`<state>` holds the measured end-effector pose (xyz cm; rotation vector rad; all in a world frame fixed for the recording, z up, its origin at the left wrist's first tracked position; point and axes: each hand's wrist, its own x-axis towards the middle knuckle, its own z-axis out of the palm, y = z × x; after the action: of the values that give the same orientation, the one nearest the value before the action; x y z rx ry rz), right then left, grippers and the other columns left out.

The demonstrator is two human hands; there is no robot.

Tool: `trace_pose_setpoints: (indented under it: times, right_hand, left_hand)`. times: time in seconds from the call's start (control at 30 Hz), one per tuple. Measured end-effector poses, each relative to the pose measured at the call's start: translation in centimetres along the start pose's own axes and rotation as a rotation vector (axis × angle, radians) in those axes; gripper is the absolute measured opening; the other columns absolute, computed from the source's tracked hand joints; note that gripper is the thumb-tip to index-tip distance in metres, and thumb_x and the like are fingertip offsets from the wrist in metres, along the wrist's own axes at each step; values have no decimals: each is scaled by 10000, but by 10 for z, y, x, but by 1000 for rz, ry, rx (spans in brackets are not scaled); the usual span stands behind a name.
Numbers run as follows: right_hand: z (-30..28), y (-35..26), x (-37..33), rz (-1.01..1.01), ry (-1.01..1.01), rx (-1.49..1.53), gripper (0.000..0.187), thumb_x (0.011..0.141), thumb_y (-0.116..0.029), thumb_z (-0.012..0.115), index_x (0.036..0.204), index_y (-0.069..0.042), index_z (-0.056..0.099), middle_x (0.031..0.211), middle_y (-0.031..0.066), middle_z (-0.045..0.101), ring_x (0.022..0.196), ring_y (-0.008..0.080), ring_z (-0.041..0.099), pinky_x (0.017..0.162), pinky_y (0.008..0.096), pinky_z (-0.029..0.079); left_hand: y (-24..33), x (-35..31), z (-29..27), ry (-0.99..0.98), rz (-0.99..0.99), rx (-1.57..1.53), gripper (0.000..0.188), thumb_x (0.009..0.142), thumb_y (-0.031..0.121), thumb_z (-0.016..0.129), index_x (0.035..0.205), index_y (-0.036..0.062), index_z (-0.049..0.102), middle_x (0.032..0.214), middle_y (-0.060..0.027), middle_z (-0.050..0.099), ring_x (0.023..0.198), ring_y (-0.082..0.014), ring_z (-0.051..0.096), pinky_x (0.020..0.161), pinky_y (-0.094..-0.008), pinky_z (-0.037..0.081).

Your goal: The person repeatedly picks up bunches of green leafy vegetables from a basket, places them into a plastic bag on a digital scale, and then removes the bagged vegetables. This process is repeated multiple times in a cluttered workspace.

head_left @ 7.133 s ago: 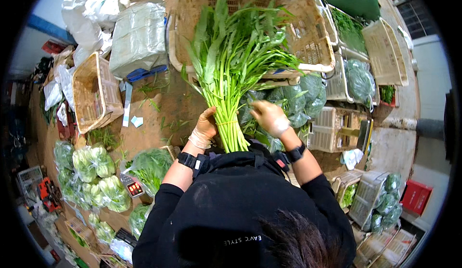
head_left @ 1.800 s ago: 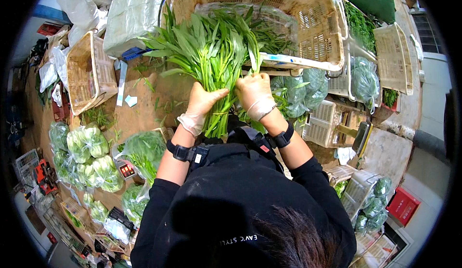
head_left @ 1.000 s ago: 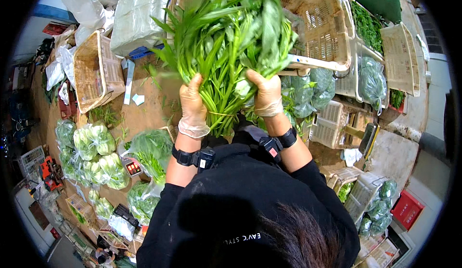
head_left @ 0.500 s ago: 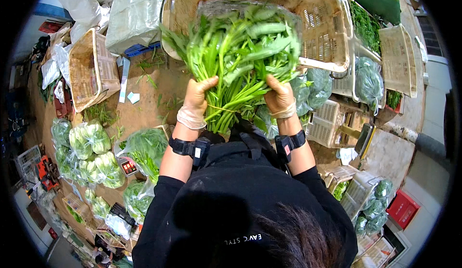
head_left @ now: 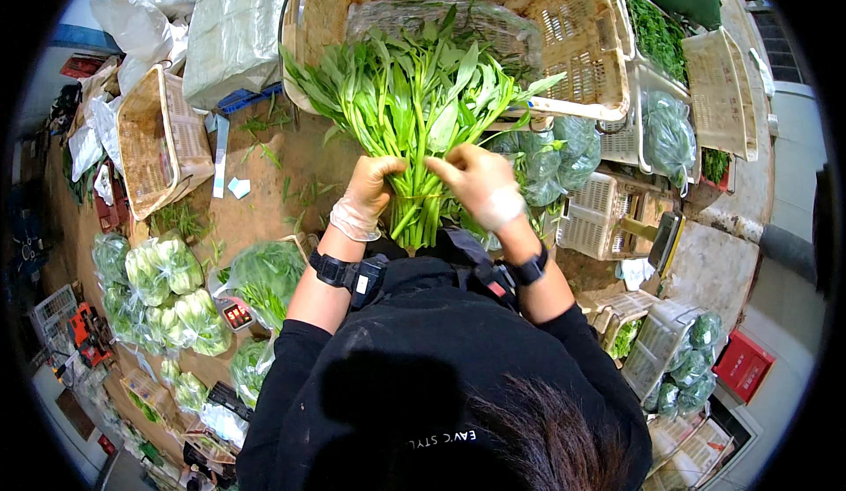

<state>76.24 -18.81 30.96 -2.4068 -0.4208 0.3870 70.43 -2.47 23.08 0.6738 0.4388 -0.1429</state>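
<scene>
A bunch of water spinach (head_left: 419,116), with long green stems and narrow leaves, stands upright in front of me, its cut ends close to my body. A thin yellowish band (head_left: 414,197) circles the lower stems. My left hand (head_left: 368,187) is closed around the left side of the stems, thumb in front. At their right side my right hand (head_left: 476,182) is bent over, thumb and fingers closed at the stems; exactly which stems they pinch is hard to see. A whitish glove cuff shows at each wrist.
Ahead sits a large beige crate (head_left: 586,59) with clear plastic film (head_left: 529,37) inside. Another crate (head_left: 167,143) stands left. Bagged vegetables (head_left: 176,293) and a scale display (head_left: 236,316) lie lower left. Bagged greens (head_left: 555,160) and crates (head_left: 595,218) are on the right.
The leaves, spread and blurred before, now stand gathered more upright. My right hand has moved left and turned inward over the stems; my left hand keeps its grip.
</scene>
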Motion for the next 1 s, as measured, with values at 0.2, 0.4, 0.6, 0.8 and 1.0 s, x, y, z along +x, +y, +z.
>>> trace_pose_setpoints:
  times: [0.2,0.4,0.6,0.8,1.0]
  right_hand:
    - [14,1,0,-333,20,187,154,793,-150,607,766,-4,571,684,95,578,574,209,531,581,291,453]
    - [3,36,-39,-137,-864,5,189,817,-214,583,870,-33,574,696,85,595,634,205,575,603,301,462]
    - [4,-34,29,-56,-59,-104,280,796,-294,577,797,-15,546,681,171,603,642,326,593,594,377,474]
    - [27,-35,51,-61,-133,-471,294,751,-319,621,811,-36,569,720,179,620,694,342,614,632,412,491]
    - [43,-20,33,-300,53,-296,139,709,-113,574,834,-53,568,793,141,576,725,335,580,633,388,481]
  left_hand:
    - [-1,-3,-12,-56,-94,-165,351,690,-41,519,1038,-73,549,981,-130,610,842,-221,612,774,-337,507]
    - [-11,11,-23,-104,-66,-209,351,704,-16,503,1044,-95,535,995,-167,604,881,-261,607,824,-375,491]
    - [-14,3,-17,-85,38,-171,382,696,-78,482,1072,-34,531,1003,-76,589,872,-191,588,793,-307,491]
    - [-20,-6,-4,56,21,-119,375,666,-102,500,1029,-21,545,943,-49,582,821,-184,575,750,-303,484]
    - [-23,-4,-14,25,37,-114,335,691,-80,534,1021,-26,558,966,-65,591,848,-183,580,751,-303,484]
